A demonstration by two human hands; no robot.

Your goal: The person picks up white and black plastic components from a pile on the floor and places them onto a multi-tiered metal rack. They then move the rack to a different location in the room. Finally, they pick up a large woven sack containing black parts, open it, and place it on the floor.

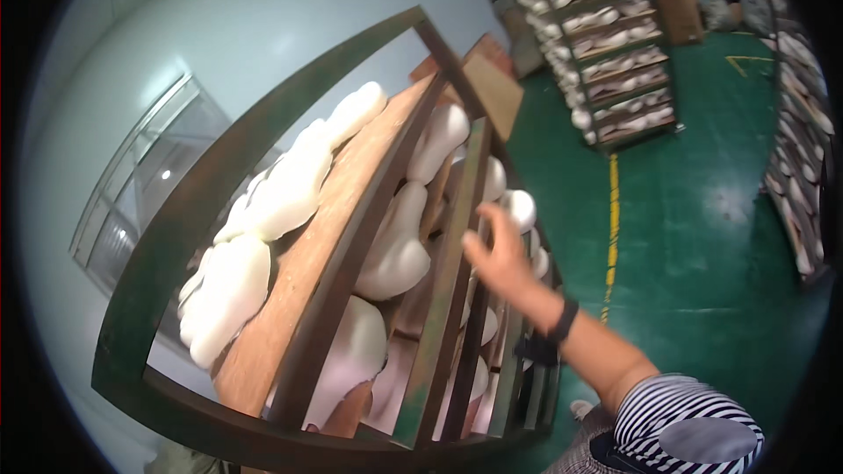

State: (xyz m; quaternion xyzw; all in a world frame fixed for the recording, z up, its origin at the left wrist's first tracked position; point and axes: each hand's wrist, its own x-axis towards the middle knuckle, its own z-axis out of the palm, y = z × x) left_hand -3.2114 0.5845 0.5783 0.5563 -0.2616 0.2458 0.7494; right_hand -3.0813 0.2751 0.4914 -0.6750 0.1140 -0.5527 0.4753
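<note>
My right hand (509,265) is hanging half open, apparently empty, by the green rack (446,276). A rounded white piece (521,210) is sitting in the rack just right of my fingers, its long axis hidden.

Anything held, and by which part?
Nothing visibly held: right hand is open by the rack rail, contact unclear. Left hand out of view.

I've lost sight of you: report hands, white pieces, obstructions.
Right hand open by the rack, contact unclear; left hand out of view. White pieces on boards. Rails partly cover lower ones.
</note>
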